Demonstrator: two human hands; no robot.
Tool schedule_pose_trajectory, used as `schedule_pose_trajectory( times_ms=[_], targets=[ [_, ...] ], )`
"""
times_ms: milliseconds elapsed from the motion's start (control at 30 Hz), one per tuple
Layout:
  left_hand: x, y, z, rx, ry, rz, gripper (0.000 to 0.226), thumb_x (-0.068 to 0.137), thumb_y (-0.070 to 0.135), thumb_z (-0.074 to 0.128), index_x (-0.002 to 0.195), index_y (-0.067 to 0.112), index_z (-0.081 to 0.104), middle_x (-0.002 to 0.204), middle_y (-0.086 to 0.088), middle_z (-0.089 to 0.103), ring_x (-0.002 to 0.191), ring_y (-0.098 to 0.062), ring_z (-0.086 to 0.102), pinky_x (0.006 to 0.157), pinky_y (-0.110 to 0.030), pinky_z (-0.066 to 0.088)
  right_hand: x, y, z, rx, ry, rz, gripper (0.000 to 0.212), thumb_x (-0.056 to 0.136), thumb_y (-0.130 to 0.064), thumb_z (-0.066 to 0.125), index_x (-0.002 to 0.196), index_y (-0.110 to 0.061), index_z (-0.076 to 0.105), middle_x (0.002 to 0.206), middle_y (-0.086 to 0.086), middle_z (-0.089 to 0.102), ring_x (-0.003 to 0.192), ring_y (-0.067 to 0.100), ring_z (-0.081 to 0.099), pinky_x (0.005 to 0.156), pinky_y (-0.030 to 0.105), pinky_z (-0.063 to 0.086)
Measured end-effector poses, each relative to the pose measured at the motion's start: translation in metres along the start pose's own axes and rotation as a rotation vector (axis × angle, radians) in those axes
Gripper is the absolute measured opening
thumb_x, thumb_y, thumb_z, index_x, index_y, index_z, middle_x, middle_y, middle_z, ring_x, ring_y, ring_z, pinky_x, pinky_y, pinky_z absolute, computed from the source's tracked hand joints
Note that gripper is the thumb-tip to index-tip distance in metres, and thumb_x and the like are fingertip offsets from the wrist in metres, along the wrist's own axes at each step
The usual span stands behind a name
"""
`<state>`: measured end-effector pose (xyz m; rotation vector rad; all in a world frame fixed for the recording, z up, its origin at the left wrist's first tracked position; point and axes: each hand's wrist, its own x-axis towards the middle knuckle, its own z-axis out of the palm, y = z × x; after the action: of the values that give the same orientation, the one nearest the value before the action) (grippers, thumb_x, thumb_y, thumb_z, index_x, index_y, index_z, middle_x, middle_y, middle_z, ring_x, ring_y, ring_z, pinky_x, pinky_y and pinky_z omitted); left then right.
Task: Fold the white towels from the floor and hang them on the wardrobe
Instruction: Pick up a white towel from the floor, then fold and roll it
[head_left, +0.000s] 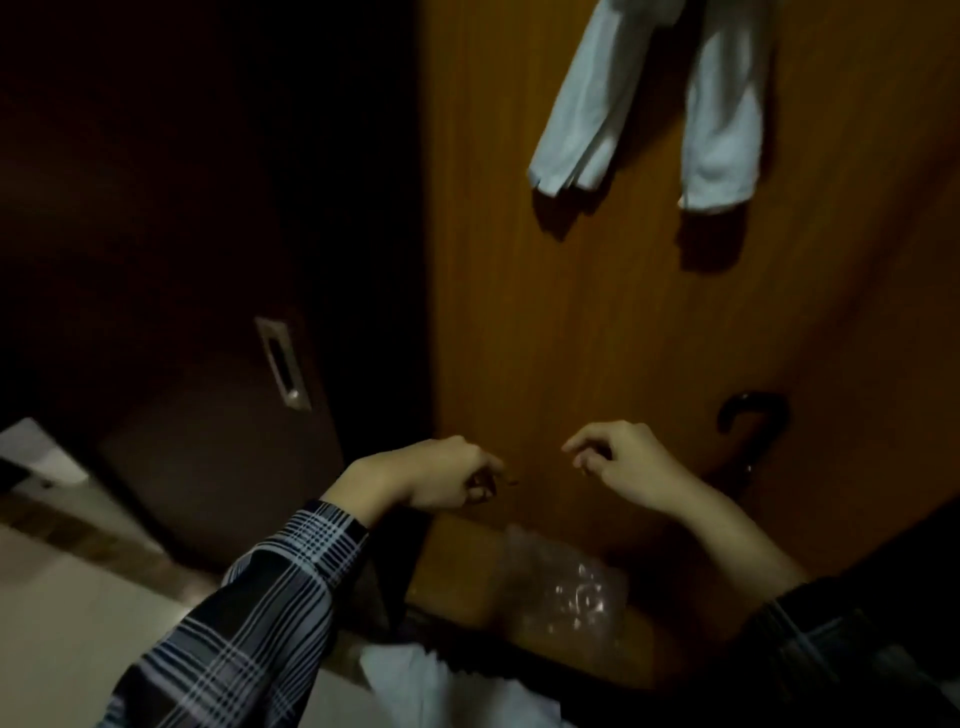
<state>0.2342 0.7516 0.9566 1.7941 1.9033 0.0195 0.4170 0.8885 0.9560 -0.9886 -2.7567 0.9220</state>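
Before the wardrobe door (597, 322), the left hand (441, 480) and right hand (618, 465) hover loosely curled, seemingly holding nothing, two white towels (649, 104) hanging above, another towel (441, 686) below.

We list a dark brown sliding door (156, 260) at left, fitted with a recessed metal pull (283, 365) set upright. We note a black curved umbrella handle (748, 415) at right, against the lighter wood. Low in the middle we record a crumpled clear plastic bag (566, 597), glinting. At lower left we enter pale floor tiles (78, 613) with a brown border strip (67, 525).
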Motion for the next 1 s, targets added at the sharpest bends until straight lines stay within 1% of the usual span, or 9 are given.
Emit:
schedule_pose_trajectory(
  times_ms=[133,233,300,367,467,567,733,900,1000],
  targets=[
    [-0.028,-0.023,0.078,-0.082,-0.045,-0.026,0.040,0.097,0.016,0.048,0.135,0.025,0.050,0.120,0.002,0.064,0.109,-0.015,0.060,0.090,-0.036,0.050,-0.031,0.015,0.071,0.019,-0.093,0.089,0.024,0.095,-0.007,0.050,0.104,-0.021,0.067,0.089,-0.011,0.063,0.090,0.013,0.065,0.080,0.026,0.053],
    [-0.043,-0.040,0.140,-0.147,-0.106,-0.080,0.044,0.095,0.018,0.049,0.137,0.030,0.048,0.120,0.000,0.065,0.109,-0.018,0.060,0.091,-0.038,0.050,-0.051,0.031,0.124,-0.017,-0.152,0.117,0.022,0.092,-0.005,0.052,0.103,-0.012,0.070,0.092,-0.003,0.067,0.092,0.016,0.065,0.078,0.022,0.050],
    [-0.051,-0.048,0.178,-0.196,-0.133,-0.124,0.040,0.096,0.021,0.049,0.135,0.029,0.050,0.124,0.001,0.062,0.111,-0.018,0.058,0.093,-0.036,0.049,-0.064,0.045,0.157,-0.006,-0.160,0.126,0.022,0.090,-0.007,0.052,0.100,-0.005,0.071,0.097,0.006,0.070,0.088,0.018,0.064,0.067,0.009,0.042],
    [-0.055,-0.054,0.212,-0.251,-0.138,-0.175,0.037,0.097,0.021,0.049,0.133,0.024,0.053,0.126,0.002,0.059,0.109,-0.017,0.057,0.092,-0.031,0.047,-0.075,0.060,0.186,0.000,-0.190,0.135,0.022,0.090,-0.005,0.050,0.094,0.002,0.071,0.098,0.012,0.070,0.083,0.019,0.062,0.061,0.007,0.036],
    [-0.053,-0.062,0.264,-0.335,-0.165,-0.243,0.038,0.097,0.018,0.047,0.135,0.023,0.051,0.126,0.000,0.061,0.111,-0.016,0.057,0.093,-0.027,0.046,-0.089,0.087,0.224,-0.029,-0.327,0.198,0.021,0.095,-0.004,0.049,0.106,-0.002,0.067,0.102,0.002,0.061,0.091,0.017,0.056,0.062,0.003,0.035],
    [-0.045,-0.068,0.315,-0.387,-0.212,-0.292,0.039,0.098,0.017,0.046,0.136,0.023,0.049,0.125,-0.001,0.062,0.114,-0.016,0.056,0.094,-0.028,0.045,-0.097,0.121,0.260,0.020,-0.357,0.256,0.023,0.094,-0.005,0.054,0.113,-0.007,0.066,0.113,0.007,0.063,0.107,0.020,0.058,0.075,0.007,0.035],
    [-0.018,-0.060,0.382,-0.420,-0.198,-0.346,0.040,0.098,0.015,0.044,0.136,0.023,0.049,0.126,0.000,0.061,0.114,-0.016,0.056,0.092,-0.030,0.046,-0.105,0.183,0.314,-0.005,-0.389,0.379,0.025,0.097,-0.013,0.051,0.116,-0.001,0.062,0.116,0.019,0.062,0.109,0.031,0.058,0.094,0.034,0.044],
    [0.028,-0.038,0.453,-0.431,-0.181,-0.388,0.040,0.097,0.014,0.042,0.134,0.024,0.050,0.122,0.000,0.063,0.110,-0.018,0.057,0.089,-0.033,0.048,-0.122,0.264,0.366,-0.033,-0.401,0.409,0.021,0.091,-0.007,0.057,0.110,-0.005,0.066,0.113,0.011,0.065,0.113,0.026,0.056,0.097,0.030,0.041],
    [0.060,-0.027,0.499,-0.416,-0.183,-0.408,0.040,0.097,0.013,0.041,0.134,0.025,0.050,0.121,0.003,0.063,0.111,-0.017,0.057,0.087,-0.031,0.047,-0.135,0.323,0.405,0.029,-0.405,0.440,0.023,0.086,-0.003,0.061,0.108,-0.008,0.067,0.110,0.010,0.066,0.111,0.026,0.058,0.095,0.034,0.045]
  ],
)
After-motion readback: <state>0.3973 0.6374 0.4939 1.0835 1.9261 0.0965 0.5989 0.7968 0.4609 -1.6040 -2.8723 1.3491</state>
